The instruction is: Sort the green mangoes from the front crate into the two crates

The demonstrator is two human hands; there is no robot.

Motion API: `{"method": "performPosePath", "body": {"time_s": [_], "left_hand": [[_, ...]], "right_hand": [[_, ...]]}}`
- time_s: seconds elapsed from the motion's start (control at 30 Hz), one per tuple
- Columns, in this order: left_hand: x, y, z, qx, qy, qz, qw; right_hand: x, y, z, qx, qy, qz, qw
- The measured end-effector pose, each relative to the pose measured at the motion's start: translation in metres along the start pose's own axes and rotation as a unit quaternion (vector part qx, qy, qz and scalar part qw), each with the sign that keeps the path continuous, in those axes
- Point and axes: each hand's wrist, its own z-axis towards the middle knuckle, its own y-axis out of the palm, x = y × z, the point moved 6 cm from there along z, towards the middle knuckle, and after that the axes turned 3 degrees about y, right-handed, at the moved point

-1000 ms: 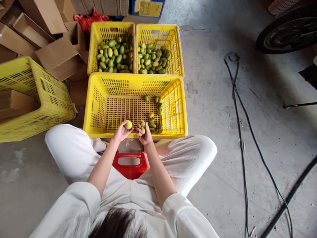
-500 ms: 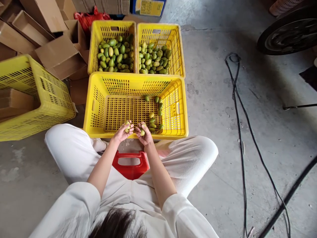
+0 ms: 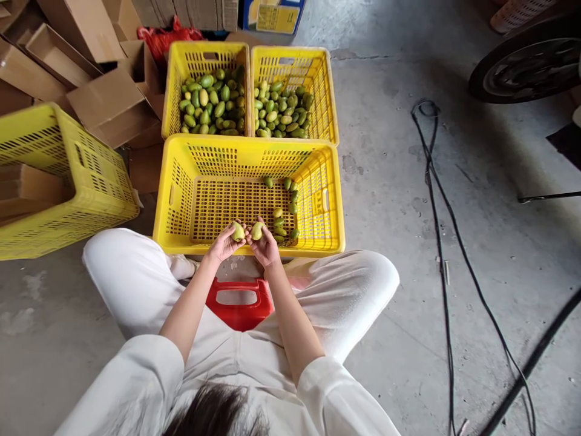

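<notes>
My left hand (image 3: 226, 242) holds a yellow-green oval fruit, perhaps a small mango (image 3: 238, 231), against its fingers. Close beside it, my right hand (image 3: 264, 243) grips another such fruit (image 3: 256, 231) between thumb and fingers. Both hands are over the near rim of a large yellow plastic crate (image 3: 218, 209). On the right side of that crate's floor lie several green fruits (image 3: 279, 222). Behind it, a left crate (image 3: 170, 91) and a right crate (image 3: 329, 91), both yellow, hold heaps of green and yellowish fruits.
A tilted yellow crate (image 3: 100, 181) with cardboard inside stands at left, below piled cardboard boxes (image 3: 113, 103). A red plastic stool (image 3: 240, 312) is under me. Black cables (image 3: 447, 315) lie on the concrete floor at right, near a wheel (image 3: 531, 66).
Both hands have turned and their fingers loosened, so more of each fruit shows. The hands stay in nearly the same place. The fruits in the crates have not moved.
</notes>
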Motion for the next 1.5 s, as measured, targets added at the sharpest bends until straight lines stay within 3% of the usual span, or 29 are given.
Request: {"method": "performPosePath", "body": {"time_s": [0.17, 0.37, 0.43, 0.5, 0.6, 0.67, 0.7, 0.77, 0.83, 0.9, 0.93, 0.97, 1.03, 1.07, 1.17, 1.27, 1.33, 1.4, 1.5], "left_hand": [[-0.002, 0.002, 0.0, -0.03, -0.023, -0.024, 0.999], [0.001, 0.003, 0.002, -0.021, -0.001, -0.064, 0.998], [0.002, 0.001, 0.003, -0.009, 0.005, -0.075, 0.997], [0.002, -0.002, 0.003, -0.004, 0.009, -0.081, 0.997], [0.003, -0.003, 0.003, -0.007, 0.011, -0.086, 0.996], [0.003, -0.002, 0.004, -0.011, 0.01, -0.087, 0.996], [0.003, -0.002, 0.003, -0.012, 0.01, -0.088, 0.996], [0.002, -0.001, 0.003, -0.01, 0.009, -0.089, 0.996], [0.002, 0.0, 0.003, -0.003, 0.009, -0.089, 0.996], [0.002, 0.0, 0.002, 0.015, 0.011, -0.09, 0.996], [0.003, 0.0, 0.002, 0.031, 0.014, -0.089, 0.995], [0.004, -0.001, 0.002, 0.056, 0.016, -0.089, 0.994], [0.004, -0.006, 0.003, 0.122, 0.017, -0.088, 0.989], [0.005, -0.009, 0.003, 0.154, 0.017, -0.087, 0.984], [0.004, -0.017, 0.005, 0.23, 0.006, -0.076, 0.97], [0.001, -0.017, 0.012, 0.281, -0.017, -0.045, 0.958], [0.003, -0.006, 0.024, 0.295, -0.026, -0.025, 0.955], [0.012, 0.022, 0.042, 0.284, -0.022, -0.016, 0.959], [0.042, 0.092, 0.078, 0.222, 0.004, -0.019, 0.975]], "right_hand": [[0.0, 0.005, -0.002, -0.001, 0.005, 0.04, 0.999], [-0.005, -0.007, 0.005, 0.208, 0.025, 0.092, 0.973], [-0.006, 0.002, 0.018, 0.221, 0.053, 0.076, 0.971], [-0.013, 0.026, 0.036, 0.214, 0.075, 0.063, 0.972], [-0.036, 0.092, 0.062, 0.137, 0.066, 0.052, 0.987], [-0.063, 0.157, 0.072, -0.047, 0.0, 0.033, 0.998], [-0.076, 0.181, 0.071, -0.11, -0.039, 0.025, 0.993], [-0.093, 0.207, 0.062, -0.185, -0.107, -0.013, 0.977], [-0.096, 0.197, 0.049, -0.199, -0.162, -0.107, 0.96], [-0.085, 0.15, 0.037, -0.105, -0.186, -0.288, 0.933], [-0.076, 0.118, 0.03, -0.026, -0.179, -0.408, 0.895], [-0.069, 0.083, 0.022, 0.067, -0.165, -0.541, 0.822], [-0.053, 0.027, 0.006, 0.169, -0.092, -0.761, 0.619], [-0.047, 0.007, 0.0, 0.192, -0.07, -0.779, 0.592], [-0.036, -0.014, -0.009, 0.174, -0.076, -0.818, 0.542], [-0.033, -0.009, -0.008, 0.161, -0.093, -0.856, 0.483], [-0.034, -0.006, -0.006, 0.166, -0.099, -0.859, 0.473], [-0.034, -0.005, -0.005, 0.167, -0.106, -0.862, 0.467], [-0.034, -0.005, -0.006, 0.165, -0.11, -0.864, 0.462]]}}
